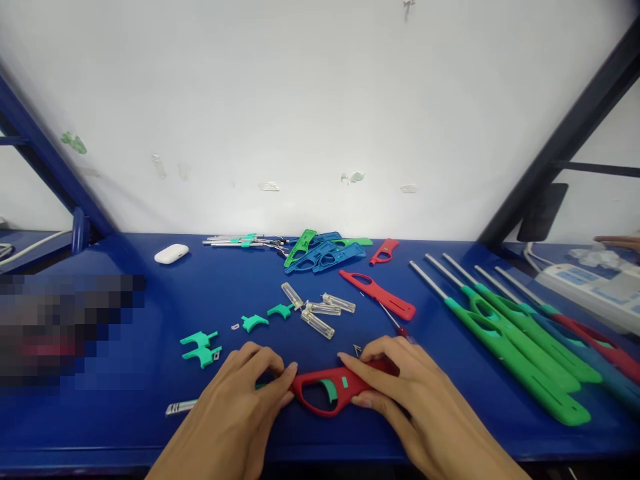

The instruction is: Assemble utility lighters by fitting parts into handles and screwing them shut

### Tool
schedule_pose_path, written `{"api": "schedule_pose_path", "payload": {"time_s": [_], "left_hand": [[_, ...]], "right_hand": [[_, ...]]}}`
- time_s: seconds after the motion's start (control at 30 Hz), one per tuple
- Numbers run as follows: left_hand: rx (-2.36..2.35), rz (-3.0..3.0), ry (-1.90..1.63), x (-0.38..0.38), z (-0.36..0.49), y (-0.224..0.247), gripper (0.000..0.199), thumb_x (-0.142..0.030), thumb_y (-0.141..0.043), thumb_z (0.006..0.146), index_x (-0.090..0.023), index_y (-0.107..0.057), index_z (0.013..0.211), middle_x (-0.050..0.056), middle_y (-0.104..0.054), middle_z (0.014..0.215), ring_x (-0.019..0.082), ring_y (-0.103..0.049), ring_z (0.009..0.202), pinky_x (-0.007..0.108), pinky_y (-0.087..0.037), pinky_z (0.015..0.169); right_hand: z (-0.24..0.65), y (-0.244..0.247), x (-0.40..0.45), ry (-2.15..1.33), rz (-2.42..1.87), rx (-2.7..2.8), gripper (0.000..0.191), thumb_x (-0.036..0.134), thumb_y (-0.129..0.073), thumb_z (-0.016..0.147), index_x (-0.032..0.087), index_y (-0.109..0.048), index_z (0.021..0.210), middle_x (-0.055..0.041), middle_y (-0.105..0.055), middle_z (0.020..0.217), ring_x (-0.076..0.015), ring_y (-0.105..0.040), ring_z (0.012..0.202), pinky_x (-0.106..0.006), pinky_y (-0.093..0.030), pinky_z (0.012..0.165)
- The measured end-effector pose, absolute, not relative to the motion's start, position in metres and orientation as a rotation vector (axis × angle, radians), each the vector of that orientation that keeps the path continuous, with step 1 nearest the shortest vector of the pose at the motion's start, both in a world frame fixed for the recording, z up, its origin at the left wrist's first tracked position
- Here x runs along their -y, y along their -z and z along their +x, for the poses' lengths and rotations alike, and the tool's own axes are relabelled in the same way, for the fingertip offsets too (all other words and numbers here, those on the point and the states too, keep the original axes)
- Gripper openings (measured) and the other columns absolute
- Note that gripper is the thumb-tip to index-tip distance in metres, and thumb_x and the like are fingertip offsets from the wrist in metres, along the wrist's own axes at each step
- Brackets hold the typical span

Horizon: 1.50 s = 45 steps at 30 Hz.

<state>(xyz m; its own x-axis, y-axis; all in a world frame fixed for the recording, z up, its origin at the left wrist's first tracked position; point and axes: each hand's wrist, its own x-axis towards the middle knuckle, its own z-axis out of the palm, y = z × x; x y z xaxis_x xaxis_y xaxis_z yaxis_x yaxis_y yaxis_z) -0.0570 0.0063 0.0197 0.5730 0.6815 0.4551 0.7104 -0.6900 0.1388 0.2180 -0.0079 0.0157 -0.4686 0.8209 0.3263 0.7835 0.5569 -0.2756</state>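
Low over the front of the blue table, a red long-nosed gas lighter (345, 383) lies crosswise between my hands. My left hand (243, 400) pinches its nozzle end, where a metal tube (180, 407) sticks out to the left. Around the handle's right part, my right hand (400, 393) has its fingers closed. A green trigger (329, 391) shows inside the lighter's finger loop. Just beyond my right hand lie small screws (357, 349) and a screwdriver (393, 319). Clear fuel tanks (319, 325) and loose green triggers (255, 323) lie farther back.
Several long lighters (520, 360) lie along the right side. Red handle shells (383, 297), blue shells (320, 257) and metal tubes with wires (235, 241) rest near the wall. A white earbud case (171, 253) sits back left. A power strip (595, 287) is beyond the right frame post.
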Motion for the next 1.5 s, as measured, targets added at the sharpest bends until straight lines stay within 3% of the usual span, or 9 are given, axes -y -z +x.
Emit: {"api": "schedule_pose_path", "payload": {"time_s": [0.17,0.3,0.43,0.5,0.73,0.97,1.2,1.33,1.5], "left_hand": [[1.181,-2.614,0.661,-0.002,-0.063,-0.025,0.034,-0.017,-0.048,0.102,-0.026,-0.077,0.119,0.004,-0.077,0.102,0.023,-0.074,0.089,0.035,-0.066,0.081],[1.111,-2.388,0.556,-0.001,-0.083,-0.027,0.035,-0.032,-0.049,0.104,-0.022,-0.077,0.123,0.009,-0.082,0.112,0.032,-0.079,0.095,0.045,-0.068,0.078],[1.065,-2.495,0.35,-0.003,-0.087,-0.035,0.043,-0.016,-0.04,0.105,-0.028,-0.08,0.097,0.0,-0.083,0.098,0.025,-0.081,0.087,0.04,-0.067,0.075],[1.03,-2.518,0.379,-0.003,-0.081,-0.039,0.047,-0.01,-0.036,0.104,-0.028,-0.078,0.094,-0.002,-0.083,0.094,0.024,-0.081,0.083,0.04,-0.067,0.075],[0.983,-2.431,0.709,-0.002,-0.067,-0.043,0.035,-0.008,-0.041,0.103,-0.026,-0.07,0.111,-0.006,-0.083,0.097,0.019,-0.081,0.079,0.033,-0.062,0.075],[0.948,-2.524,0.797,-0.007,-0.068,-0.047,0.034,-0.011,-0.045,0.105,-0.028,-0.069,0.122,-0.004,-0.082,0.101,0.015,-0.08,0.086,0.026,-0.06,0.087],[0.924,-2.579,0.842,-0.008,-0.061,-0.05,0.052,0.004,-0.043,0.084,-0.027,-0.066,0.117,-0.005,-0.083,0.096,0.014,-0.08,0.08,0.025,-0.062,0.083],[0.902,-2.551,0.881,-0.008,-0.057,-0.049,0.049,0.004,-0.043,0.081,-0.026,-0.065,0.114,-0.005,-0.084,0.094,0.015,-0.08,0.076,0.025,-0.062,0.077],[0.952,-2.6,0.891,-0.011,-0.063,-0.042,0.053,0.005,-0.045,0.087,-0.026,-0.068,0.123,-0.004,-0.084,0.103,0.013,-0.081,0.087,0.024,-0.061,0.088]], "right_hand": [[0.217,-0.012,0.006,-0.023,-1.297,2.361,0.035,0.025,-0.068,0.103,0.033,-0.072,0.137,-0.0059,-0.073,0.108,-0.0244,-0.072,0.091,-0.043,-0.066,0.081],[0.221,-0.006,0.004,-0.013,-1.264,2.359,0.036,0.029,-0.066,0.104,0.036,-0.068,0.14,-0.0052,-0.072,0.111,-0.0245,-0.073,0.094,-0.044,-0.067,0.086],[0.223,0.006,0.004,-0.113,-1.28,2.388,0.038,0.026,-0.063,0.106,0.038,-0.064,0.142,-0.0052,-0.07,0.118,-0.0246,-0.073,0.102,-0.044,-0.066,0.091],[0.224,0.009,0.005,-0.124,-1.272,2.386,0.038,0.025,-0.06,0.107,0.036,-0.062,0.143,-0.0064,-0.069,0.122,-0.0251,-0.072,0.108,-0.043,-0.066,0.093],[0.221,-0.008,0.011,-0.171,-1.263,2.253,0.035,0.045,-0.042,0.114,0.031,-0.068,0.133,-0.0077,-0.072,0.12,-0.019,-0.079,0.093,-0.028,-0.069,0.08],[0.224,-0.017,0.018,-0.165,-1.164,2.137,0.04,0.058,-0.045,0.11,0.037,-0.072,0.131,-0.0017,-0.081,0.118,-0.0194,-0.082,0.101,-0.02,-0.066,0.085],[0.226,-0.014,0.026,-0.271,-1.233,2.04,0.036,0.047,-0.073,0.099,0.04,-0.077,0.134,-0.0019,-0.082,0.119,-0.0249,-0.081,0.104,-0.025,-0.068,0.089],[0.224,-0.016,0.026,-0.301,-1.178,2.023,0.033,0.043,-0.07,0.102,0.041,-0.076,0.135,-0.0011,-0.082,0.118,-0.0235,-0.081,0.101,-0.026,-0.068,0.086],[0.221,-0.018,0.022,-0.279,-1.139,1.999,0.031,0.043,-0.07,0.102,0.041,-0.078,0.131,-0.0001,-0.084,0.113,-0.023,-0.082,0.095,-0.027,-0.069,0.083]]}}
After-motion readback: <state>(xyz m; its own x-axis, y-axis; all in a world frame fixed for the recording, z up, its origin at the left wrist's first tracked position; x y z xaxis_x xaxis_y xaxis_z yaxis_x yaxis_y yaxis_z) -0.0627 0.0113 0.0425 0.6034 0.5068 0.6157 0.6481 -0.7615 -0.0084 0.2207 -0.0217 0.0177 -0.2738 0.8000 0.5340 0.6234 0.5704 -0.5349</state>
